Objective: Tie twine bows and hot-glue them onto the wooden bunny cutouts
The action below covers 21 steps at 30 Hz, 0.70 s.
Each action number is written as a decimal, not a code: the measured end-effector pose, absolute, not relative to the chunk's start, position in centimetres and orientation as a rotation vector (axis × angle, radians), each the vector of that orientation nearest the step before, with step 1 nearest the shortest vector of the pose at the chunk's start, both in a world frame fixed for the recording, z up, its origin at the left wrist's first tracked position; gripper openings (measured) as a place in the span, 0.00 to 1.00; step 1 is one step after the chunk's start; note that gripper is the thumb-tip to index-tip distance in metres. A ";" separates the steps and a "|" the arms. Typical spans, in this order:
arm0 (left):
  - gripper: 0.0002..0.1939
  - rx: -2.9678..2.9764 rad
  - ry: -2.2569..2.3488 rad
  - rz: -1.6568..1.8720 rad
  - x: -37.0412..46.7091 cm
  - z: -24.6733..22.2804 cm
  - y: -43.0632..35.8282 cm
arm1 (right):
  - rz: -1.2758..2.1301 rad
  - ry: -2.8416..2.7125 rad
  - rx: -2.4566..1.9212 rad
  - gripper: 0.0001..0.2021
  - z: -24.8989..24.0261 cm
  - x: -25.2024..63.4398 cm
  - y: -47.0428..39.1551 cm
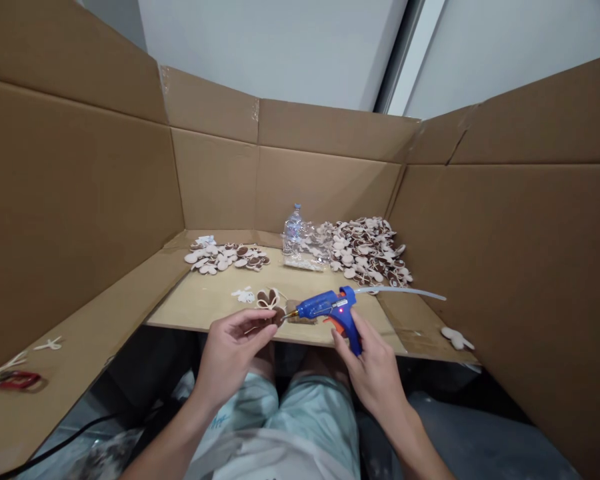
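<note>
My left hand (236, 350) pinches a brown, bunny-shaped felt piece (279, 316) that has a cream bow (268, 300) at its ears. Wrapped round the handle of a blue glue gun (326, 305) is my right hand (373, 357). The gun's metal nozzle points left and meets the brown piece, or nearly so; contact is too small to tell. A red light shows on the gun, and a long clear glue stick (405, 291) sticks out of its back. Small white pieces (243, 295) lie on the board just behind my left hand.
Piles of brown and white felt pieces stand at the back right (365, 250) and back left (225, 257). Between them are a plastic bottle (294, 223) and a clear bag (305, 253). Cardboard walls (330, 180) enclose the board. Red-handled snips (16, 380) lie far left.
</note>
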<state>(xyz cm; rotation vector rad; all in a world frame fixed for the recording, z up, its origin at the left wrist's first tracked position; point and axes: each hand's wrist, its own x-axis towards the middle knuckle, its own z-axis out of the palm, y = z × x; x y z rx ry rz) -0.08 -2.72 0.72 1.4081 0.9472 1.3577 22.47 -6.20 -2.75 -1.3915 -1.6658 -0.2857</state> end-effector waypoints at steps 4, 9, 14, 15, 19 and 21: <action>0.09 1.406 0.954 1.356 -0.1 0.5 -2.6 | -0.302 -1.667 -1.412 0.21 -3.0 22.6 -6.2; 0.09 1.412 0.951 1.370 -0.3 0.5 -2.2 | -0.244 -1.652 -1.611 0.24 -3.3 24.0 -5.0; 0.11 1.388 0.975 1.435 -1.3 0.6 -1.2 | -0.074 -1.676 -2.042 0.18 -4.6 26.0 -2.0; 0.11 1.389 0.985 1.449 -1.6 0.6 -1.0 | -0.057 -1.678 -2.078 0.16 -5.0 26.3 -1.4; 0.12 1.388 1.039 1.495 -2.6 0.7 -0.3 | -0.061 -1.650 -2.149 0.13 -6.6 26.9 0.1; 0.13 1.381 1.060 1.511 -2.9 0.8 -0.1 | -0.072 -1.621 -2.174 0.14 -7.2 27.2 0.4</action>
